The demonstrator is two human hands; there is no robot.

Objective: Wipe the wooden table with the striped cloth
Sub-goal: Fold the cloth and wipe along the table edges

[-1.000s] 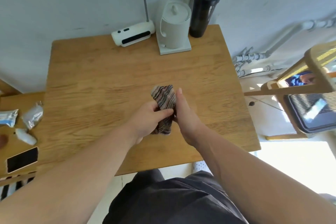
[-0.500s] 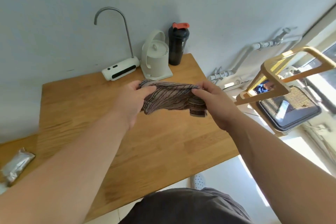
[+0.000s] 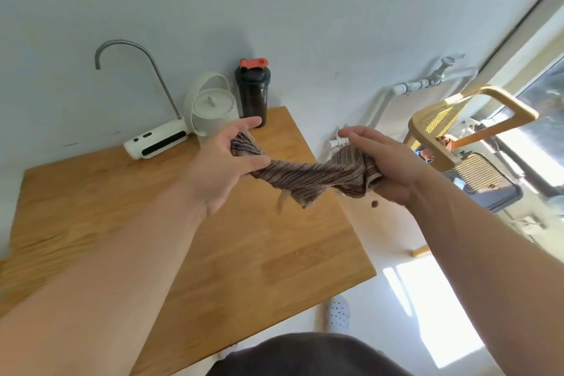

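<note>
Up above the tabletop (image 3: pixel 122 192), the left hand (image 3: pixel 222 168) pinches one end of the striped cloth (image 3: pixel 308 175), the right hand (image 3: pixel 387 168) grips the other, so best shake it flat, then press down evenly.

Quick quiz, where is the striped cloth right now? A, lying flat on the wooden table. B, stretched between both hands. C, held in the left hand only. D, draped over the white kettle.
B: the striped cloth runs twisted from the left hand, which pinches one end, to the right hand, which holds the other end bunched.
</note>
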